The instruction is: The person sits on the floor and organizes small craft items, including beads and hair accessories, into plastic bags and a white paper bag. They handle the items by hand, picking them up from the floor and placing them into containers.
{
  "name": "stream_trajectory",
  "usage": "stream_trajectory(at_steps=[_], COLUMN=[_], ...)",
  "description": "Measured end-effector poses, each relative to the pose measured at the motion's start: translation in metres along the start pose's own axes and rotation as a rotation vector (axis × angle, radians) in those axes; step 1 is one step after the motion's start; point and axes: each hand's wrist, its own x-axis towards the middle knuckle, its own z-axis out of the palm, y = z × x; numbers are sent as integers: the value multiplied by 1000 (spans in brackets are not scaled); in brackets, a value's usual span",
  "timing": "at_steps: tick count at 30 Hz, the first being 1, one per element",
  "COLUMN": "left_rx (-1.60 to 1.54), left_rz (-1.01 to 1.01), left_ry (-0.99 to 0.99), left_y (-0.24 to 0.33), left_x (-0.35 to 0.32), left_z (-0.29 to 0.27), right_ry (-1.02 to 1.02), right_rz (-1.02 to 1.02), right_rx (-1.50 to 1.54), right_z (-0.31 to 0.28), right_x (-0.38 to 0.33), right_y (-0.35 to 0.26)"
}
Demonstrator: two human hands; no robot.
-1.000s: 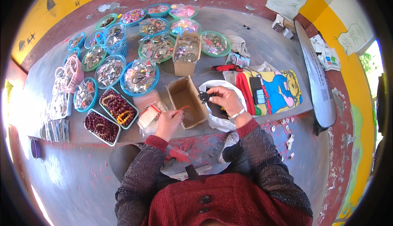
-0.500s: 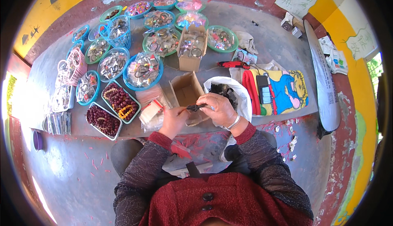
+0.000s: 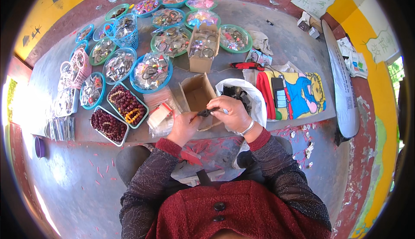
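Observation:
My left hand [image 3: 183, 126] and my right hand [image 3: 233, 114] meet over the table's near edge, both with closed fingers. Between their fingertips is a small dark, thin bundle [image 3: 204, 113], too small to make out its kind. A silver bangle [image 3: 248, 128] circles my right wrist. Just beyond the bundle stands an open brown cardboard box [image 3: 186, 93], its visible inside bare. To its right, a white plastic bag [image 3: 259, 102] with its top spread holds black pieces [image 3: 237, 94]. Clear plastic packets [image 3: 156, 129] lie beside my left hand.
Two trays of dark red bead strings [image 3: 127, 105] sit at left. Blue and green basins [image 3: 151, 76] of bagged trinkets fill the back left. A second cardboard box [image 3: 199, 64] holds packets. On the right lie a phone [image 3: 279, 93], a colourful folded cloth [image 3: 302, 94] and a long wrapped board [image 3: 341, 87].
Both hands stay over the same spot. The fingers of my right hand have shifted slightly around the dark bundle, which now tilts a little more.

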Motion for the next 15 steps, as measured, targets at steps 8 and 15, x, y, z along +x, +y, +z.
stream_trajectory(at_steps=[8,15], left_rx=[-333,-340], left_rz=[-109,-147], left_ry=[-64,-113], left_y=[-36,-32], left_x=[11,10], left_z=[13,11], right_ry=[6,-29], right_rz=[163,-75], right_rx=[302,-76], right_z=[-1,2], right_x=[-2,2], right_y=[0,0])
